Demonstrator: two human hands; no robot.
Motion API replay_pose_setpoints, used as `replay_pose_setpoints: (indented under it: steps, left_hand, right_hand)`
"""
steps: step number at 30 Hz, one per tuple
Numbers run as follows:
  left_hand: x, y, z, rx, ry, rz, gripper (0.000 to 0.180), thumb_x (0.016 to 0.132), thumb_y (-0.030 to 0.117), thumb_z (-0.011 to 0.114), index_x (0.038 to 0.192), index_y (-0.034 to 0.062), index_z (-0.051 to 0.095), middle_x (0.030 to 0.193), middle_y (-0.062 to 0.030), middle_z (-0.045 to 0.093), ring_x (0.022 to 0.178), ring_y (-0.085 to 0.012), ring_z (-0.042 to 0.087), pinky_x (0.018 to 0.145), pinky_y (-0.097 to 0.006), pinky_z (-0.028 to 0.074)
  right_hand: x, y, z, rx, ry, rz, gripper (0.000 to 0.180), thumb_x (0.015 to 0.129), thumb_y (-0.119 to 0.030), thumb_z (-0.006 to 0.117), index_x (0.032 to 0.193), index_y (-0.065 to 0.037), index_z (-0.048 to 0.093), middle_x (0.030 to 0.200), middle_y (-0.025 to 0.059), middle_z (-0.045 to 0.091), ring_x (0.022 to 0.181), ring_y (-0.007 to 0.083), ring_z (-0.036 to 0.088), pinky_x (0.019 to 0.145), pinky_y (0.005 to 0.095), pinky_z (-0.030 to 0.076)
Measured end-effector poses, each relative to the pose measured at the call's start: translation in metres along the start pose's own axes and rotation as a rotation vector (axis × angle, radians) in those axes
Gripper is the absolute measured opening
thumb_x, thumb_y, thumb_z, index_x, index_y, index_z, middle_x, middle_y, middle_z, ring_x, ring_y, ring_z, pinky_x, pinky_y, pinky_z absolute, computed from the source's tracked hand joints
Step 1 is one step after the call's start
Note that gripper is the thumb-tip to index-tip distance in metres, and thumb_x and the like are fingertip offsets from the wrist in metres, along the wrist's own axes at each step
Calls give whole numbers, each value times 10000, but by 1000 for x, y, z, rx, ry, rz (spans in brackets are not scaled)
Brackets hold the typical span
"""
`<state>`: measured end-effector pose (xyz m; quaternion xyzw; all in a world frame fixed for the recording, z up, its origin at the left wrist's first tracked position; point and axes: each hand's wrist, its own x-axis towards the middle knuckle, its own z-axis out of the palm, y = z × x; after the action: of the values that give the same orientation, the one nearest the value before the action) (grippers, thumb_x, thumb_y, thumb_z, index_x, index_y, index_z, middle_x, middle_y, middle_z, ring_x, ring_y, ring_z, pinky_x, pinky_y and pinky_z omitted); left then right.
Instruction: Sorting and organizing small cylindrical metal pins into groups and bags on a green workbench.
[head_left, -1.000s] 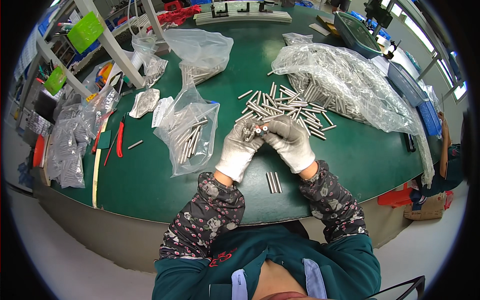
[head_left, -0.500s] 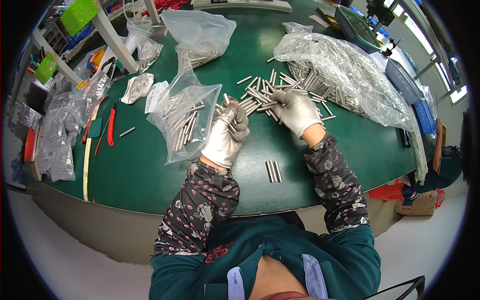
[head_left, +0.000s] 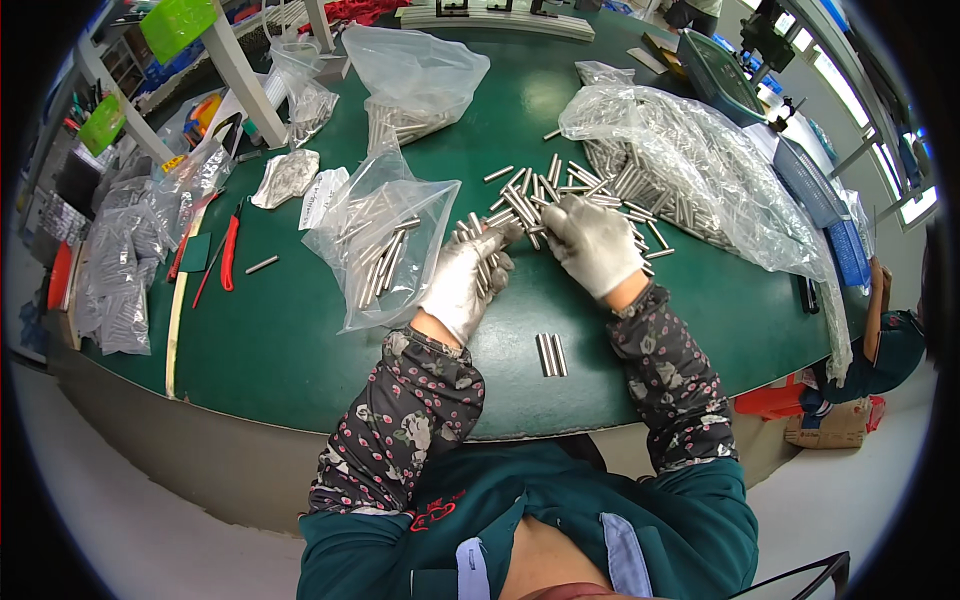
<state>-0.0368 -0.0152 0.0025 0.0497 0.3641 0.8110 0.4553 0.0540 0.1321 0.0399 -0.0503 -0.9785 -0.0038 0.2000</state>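
Observation:
My left hand (head_left: 467,284), in a pale work glove, is closed around several short metal pins (head_left: 474,228), whose ends stick out above its fingers. Just right of it, my right hand (head_left: 596,246), also gloved, has its fingers pinched together at the near edge of a loose pile of metal pins (head_left: 522,203). Whatever lies between those fingertips is hidden. Three pins (head_left: 551,355) lie side by side on the green table nearer to me. Beside my left hand a clear plastic bag (head_left: 352,285) lies with pins inside.
A large clear bag (head_left: 720,165) spills pins at the right. Another bag of pins (head_left: 415,75) stands farther back. Red-handled pliers (head_left: 229,255) and a single pin (head_left: 262,264) lie left. Blue baskets (head_left: 848,250) line the right edge; another person's arm (head_left: 877,310) shows beyond.
The whole view has shifted slightly. My left hand has turned a little, and several pin ends now show above its fingers. My right hand stays at the pile.

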Motion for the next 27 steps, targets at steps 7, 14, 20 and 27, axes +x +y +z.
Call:
replay_pose_setpoints:
  steps: [7, 14, 20, 27]
  left_hand:
    - [-8, -8, -1, 11, -291, -154, 154, 824, 140, 569, 966, 95, 530, 799, 22, 563, 623, -71, 542, 466, -178, 432]
    - [-3, -17, -1, 6, -335, 59, 208, 779, 73, 613, 954, 97, 502, 866, 18, 541, 734, -83, 549, 601, -182, 466]
    - [-14, -7, 11, 250, -209, 289, 310, 748, -1, 621, 1001, 100, 473, 849, 17, 522, 669, -75, 533, 525, -180, 441]
    - [-16, -9, 17, 465, -181, 445, 266, 726, -18, 638, 909, 92, 478, 827, -13, 536, 682, -84, 519, 539, -178, 431]
  right_hand:
    - [-33, -20, -6, -52, 355, -384, 248, 659, -140, 556, 902, -97, 585, 758, -1, 532, 628, 128, 540, 511, 263, 433]
    - [-35, -18, -1, 161, 394, -392, 280, 658, -82, 561, 930, -19, 577, 939, 109, 571, 782, 238, 591, 591, 302, 483]
    - [-30, -20, 0, 263, 468, -425, 232, 672, -54, 589, 899, -7, 581, 964, 128, 565, 784, 257, 594, 579, 316, 492]
    - [-35, -15, 3, 289, 543, -413, 250, 648, -46, 623, 896, -36, 589, 934, 137, 572, 747, 278, 600, 562, 341, 499]
